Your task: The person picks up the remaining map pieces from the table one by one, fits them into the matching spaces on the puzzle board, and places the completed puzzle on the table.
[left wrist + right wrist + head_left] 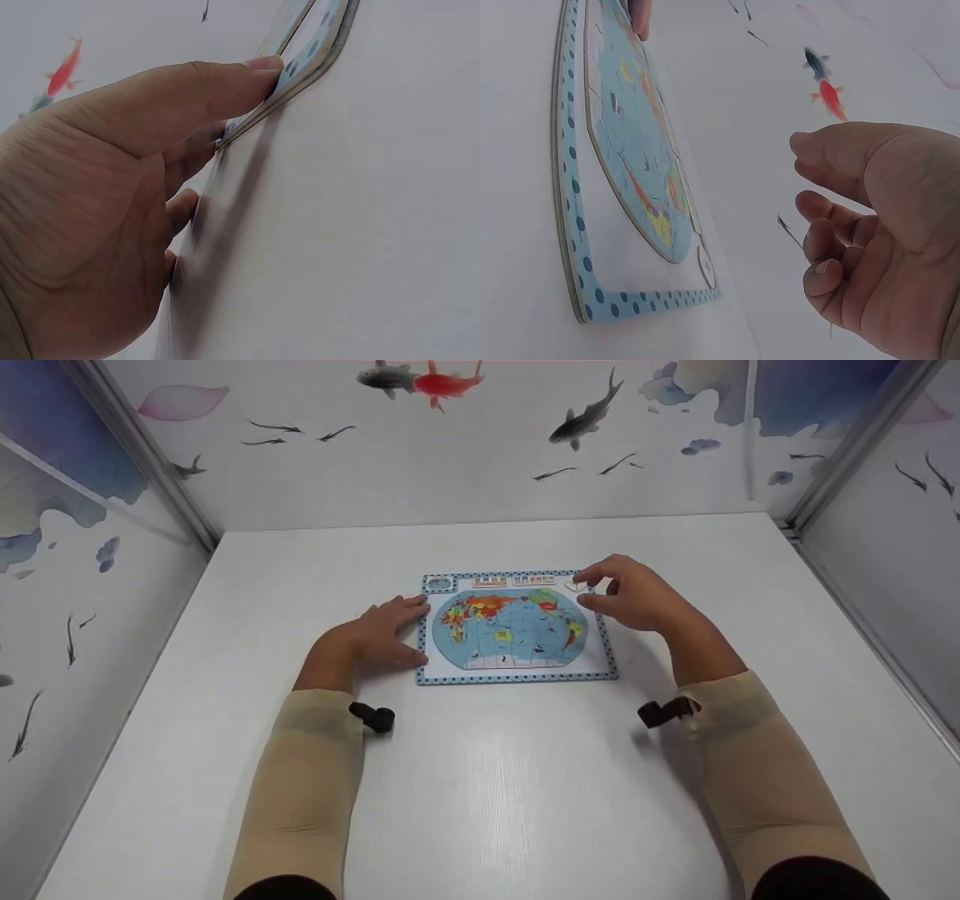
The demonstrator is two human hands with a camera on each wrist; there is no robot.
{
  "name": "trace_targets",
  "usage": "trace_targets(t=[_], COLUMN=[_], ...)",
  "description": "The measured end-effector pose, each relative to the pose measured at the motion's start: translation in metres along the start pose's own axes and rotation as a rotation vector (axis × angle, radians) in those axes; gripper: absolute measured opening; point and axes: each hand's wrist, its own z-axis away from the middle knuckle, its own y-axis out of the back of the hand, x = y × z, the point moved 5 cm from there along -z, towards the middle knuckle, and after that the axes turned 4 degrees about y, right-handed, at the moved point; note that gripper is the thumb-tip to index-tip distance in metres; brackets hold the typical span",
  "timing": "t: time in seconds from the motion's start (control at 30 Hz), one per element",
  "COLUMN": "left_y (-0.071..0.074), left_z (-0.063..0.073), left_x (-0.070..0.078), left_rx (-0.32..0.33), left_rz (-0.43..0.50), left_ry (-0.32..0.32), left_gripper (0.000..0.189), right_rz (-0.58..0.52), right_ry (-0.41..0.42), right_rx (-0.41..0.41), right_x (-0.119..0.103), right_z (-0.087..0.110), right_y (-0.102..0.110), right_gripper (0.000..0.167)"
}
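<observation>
A world map jigsaw puzzle board [517,680] with a blue dotted border lies flat on the white table. Its oval map [480,641] looks filled with pieces. My left hand [386,631] is at the board's left side; in the left wrist view the thumb [225,94] touches the dotted edge and the other fingers reach down to the table. Above the board's upper right corner is my right hand [634,594], beside a small heart-shaped piece [575,585]. In the right wrist view its fingers [829,225] are loosely bent, apart from the board, with nothing between them.
The white table [495,787] spreads around the board. White panels with painted fish [589,416] stand behind and on both sides, joined by metal posts [146,450]. A black wrist device [373,718] sticks out from each beige sleeve [300,787].
</observation>
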Motion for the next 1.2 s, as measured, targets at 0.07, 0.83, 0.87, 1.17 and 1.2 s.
trace_targets(t=[0.07,0.83,0.87,1.17,1.2], left_y=[0.000,-0.002,-0.002,0.006,0.008], left_z=[0.000,-0.003,-0.003,-0.014,-0.016], left_x=[0.000,-0.002,-0.002,-0.005,-0.003], left_rx=[0.001,0.007,0.009,0.149,0.183], left_rz=[-0.002,-0.013,-0.009,0.249,0.280], left_ry=[0.000,-0.011,-0.014,0.084,0.107], left_gripper=[0.102,0.103,0.102,0.062,0.061], right_rz=[-0.007,-0.080,-0.080,-0.033,-0.027], right_ry=[-0.014,-0.191,-0.196,-0.181,-0.192], right_rx=[0.020,0.123,0.125,0.176,0.178], right_x=[0.005,0.082,0.085,0.096,0.096], right_z=[-0.001,-0.013,-0.013,-0.019,-0.020], right_y=[0.005,0.022,0.022,0.019,0.017], right_gripper=[0.043,0.047,0.047,0.052,0.054])
